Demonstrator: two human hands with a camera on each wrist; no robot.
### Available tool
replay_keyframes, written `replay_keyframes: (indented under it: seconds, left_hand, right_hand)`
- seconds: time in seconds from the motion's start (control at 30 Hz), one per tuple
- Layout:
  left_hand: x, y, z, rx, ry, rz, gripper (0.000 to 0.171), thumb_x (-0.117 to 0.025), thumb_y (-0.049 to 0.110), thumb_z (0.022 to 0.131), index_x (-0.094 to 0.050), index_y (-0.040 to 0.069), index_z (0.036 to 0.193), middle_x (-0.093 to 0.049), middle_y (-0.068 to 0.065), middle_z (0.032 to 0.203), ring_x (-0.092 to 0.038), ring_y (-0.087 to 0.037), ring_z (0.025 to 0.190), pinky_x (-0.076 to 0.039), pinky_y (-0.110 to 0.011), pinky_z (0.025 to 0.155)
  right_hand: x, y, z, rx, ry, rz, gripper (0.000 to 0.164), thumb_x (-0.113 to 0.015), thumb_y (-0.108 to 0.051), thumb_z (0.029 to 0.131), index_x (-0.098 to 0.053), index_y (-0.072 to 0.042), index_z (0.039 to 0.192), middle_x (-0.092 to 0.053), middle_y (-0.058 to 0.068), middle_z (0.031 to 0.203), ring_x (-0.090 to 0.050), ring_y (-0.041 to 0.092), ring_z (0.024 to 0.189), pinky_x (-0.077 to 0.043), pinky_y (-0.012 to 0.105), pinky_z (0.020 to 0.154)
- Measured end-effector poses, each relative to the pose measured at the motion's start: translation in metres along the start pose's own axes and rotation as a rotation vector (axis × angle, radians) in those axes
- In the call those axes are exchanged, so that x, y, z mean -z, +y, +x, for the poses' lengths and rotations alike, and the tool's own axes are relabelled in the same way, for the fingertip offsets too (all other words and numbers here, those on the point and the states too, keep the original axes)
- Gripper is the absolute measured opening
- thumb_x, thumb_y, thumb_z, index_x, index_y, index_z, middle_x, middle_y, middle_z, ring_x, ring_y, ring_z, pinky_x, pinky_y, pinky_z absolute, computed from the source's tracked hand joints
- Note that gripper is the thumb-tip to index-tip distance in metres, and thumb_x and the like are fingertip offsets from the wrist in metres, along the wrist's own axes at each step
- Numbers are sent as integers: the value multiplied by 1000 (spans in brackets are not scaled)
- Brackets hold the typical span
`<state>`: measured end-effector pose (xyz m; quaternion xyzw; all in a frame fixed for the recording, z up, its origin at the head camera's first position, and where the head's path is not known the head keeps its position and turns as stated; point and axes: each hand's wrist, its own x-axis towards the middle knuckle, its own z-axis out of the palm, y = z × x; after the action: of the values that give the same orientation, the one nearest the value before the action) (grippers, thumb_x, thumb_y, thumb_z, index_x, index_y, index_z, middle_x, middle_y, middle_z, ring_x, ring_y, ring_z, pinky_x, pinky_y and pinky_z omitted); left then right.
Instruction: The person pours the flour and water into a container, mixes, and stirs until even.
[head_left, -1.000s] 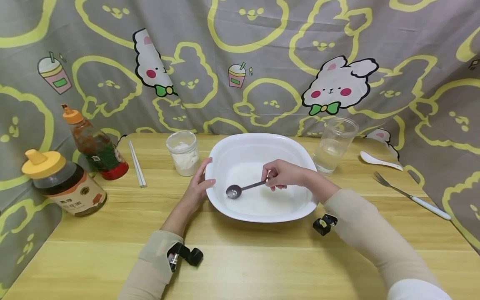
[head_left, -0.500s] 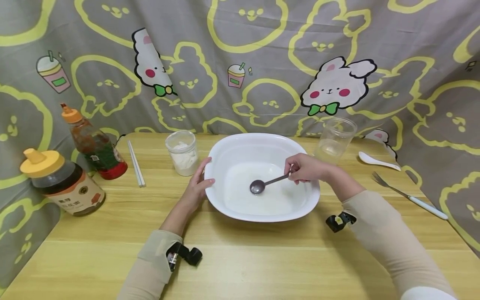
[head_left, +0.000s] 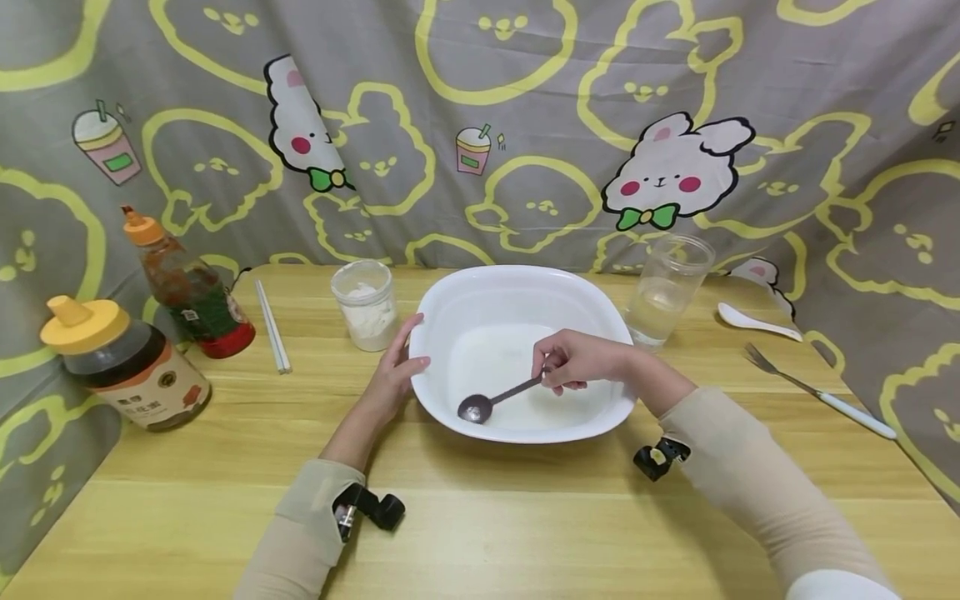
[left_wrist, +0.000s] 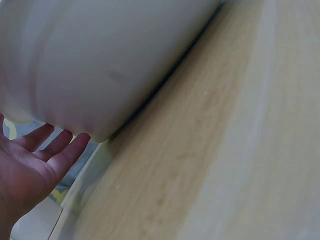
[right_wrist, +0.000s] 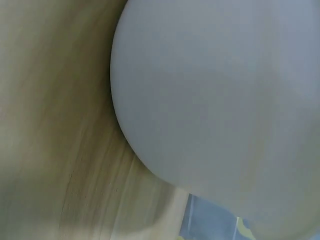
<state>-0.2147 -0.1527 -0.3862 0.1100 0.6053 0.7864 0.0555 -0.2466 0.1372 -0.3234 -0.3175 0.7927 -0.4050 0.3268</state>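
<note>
A white basin (head_left: 525, 292) with milky liquid (head_left: 498, 354) in it stands in the middle of the table in the head view. My left hand (head_left: 391, 377) grips its left rim; the left wrist view has the fingers of that hand (left_wrist: 37, 162) against the outer wall (left_wrist: 110, 60). Above the liquid, my right hand (head_left: 573, 360) pinches the handle end of a dark, long-handled spoon (head_left: 475, 408). The spoon's bowl points left, low over the near left inside of the basin. Only the basin's outer wall (right_wrist: 200, 110) and table show in the right wrist view.
Behind the left hand stands a jar of white powder (head_left: 367, 308). Chopsticks (head_left: 273, 327), a sauce bottle (head_left: 191, 292) and a honey bottle (head_left: 131, 367) are further left. To the right are a water cup (head_left: 660, 304), white spoon (head_left: 757, 322) and fork (head_left: 817, 392). A patterned curtain (head_left: 525, 108) hangs behind.
The right hand swept the spoon right across the basin, then back left and nearer the front wall. The left hand stayed at the basin's rim.
</note>
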Motion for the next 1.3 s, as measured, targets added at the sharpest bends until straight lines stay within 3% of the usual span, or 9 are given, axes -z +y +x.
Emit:
replay_keyframes:
  seconds: [0.13,0.27,0.5,0.67,0.77,0.87,1.0,1.3]
  left_hand:
    - [0,1,0,5,0,3,66,-48,5,76,-22,17,136,-27,-22,131,-32,-43,111,-45,-46,78]
    - [0,2,0,11,-5,3,66,-48,5,77,-22,17,136,-26,-23,131,-31,-43,111,-43,-49,78]
    - [1,0,1,4,1,1,67,-48,4,77,-22,17,136,-28,-25,129,-32,-44,110,-47,-43,74]
    - [1,-1,1,3,-3,5,67,-48,4,77,-22,17,136,-28,-26,129,-33,-44,109,-48,-40,73]
    - [1,-1,1,1,-1,0,67,-48,4,76,-22,18,136,-29,-25,129,-33,-44,110,-48,-41,74]
    - [0,-2,1,-1,1,-4,67,-48,4,76,-22,18,136,-29,-24,129,-32,-44,110,-47,-43,75]
    - [0,-1,0,2,-1,-6,66,-47,4,77,-22,18,136,-29,-23,129,-32,-44,110,-46,-45,76]
    - [0,0,1,-1,-3,4,65,-47,3,78,-23,17,136,-29,-21,130,-33,-42,110,-46,-45,76]
  right_hand:
    - [3,-3,-8,14,-47,-48,5,-53,2,80,-54,3,84,-54,9,58,-36,11,40,-32,18,38]
    - [13,-7,-21,-28,-27,-133,6,-53,3,79,-56,-1,81,-52,8,56,-36,11,40,-31,18,38]
    - [30,-6,-30,-108,198,-275,6,-52,2,78,-56,-3,80,-51,6,55,-40,14,45,-34,22,40]
    - [29,1,-22,-178,336,-273,6,-51,-1,81,-55,-2,85,-53,7,59,-42,16,48,-35,24,41]
    - [24,6,-14,-168,369,-252,6,-51,-1,81,-54,-1,87,-54,8,59,-43,16,48,-36,24,41]
    - [19,8,-7,-107,327,-218,6,-52,-1,82,-54,0,87,-55,8,59,-42,15,46,-36,23,40]
    - [12,7,-6,-51,199,-141,6,-52,-1,81,-55,0,87,-55,10,59,-39,13,42,-32,21,39]
    - [22,-2,-31,-50,-5,-141,5,-53,4,77,-56,3,81,-52,9,55,-35,10,39,-29,17,37]
